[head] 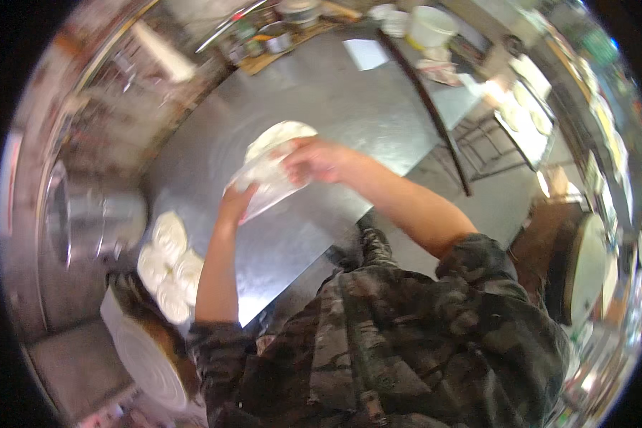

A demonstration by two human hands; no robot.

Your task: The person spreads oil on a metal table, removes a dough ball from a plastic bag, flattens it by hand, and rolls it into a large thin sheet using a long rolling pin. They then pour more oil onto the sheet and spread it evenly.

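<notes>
A thin, pale sheet [270, 184] is raised at a slant above the metal tabletop [299, 235]; blur hides whether it is dough or plastic film. My left hand [236, 206] grips its lower left edge, thumb on top. At its upper right edge are the curled fingers of my right hand [314, 159], blurred by motion. Just behind the sheet is a flat, round piece of dough [278, 134], partly covered by the sheet and my right hand. Several coiled dough rounds [167, 267] sit together at the table's left end, near my left forearm.
A long dark rod [425, 101] crosses the table's right end. A white paper [365, 54], a white bucket [432, 27] and jars on a wooden board [262, 61] stand at the back. Left is a metal cylinder [107, 219]; right, a metal rack [492, 147] with a tray.
</notes>
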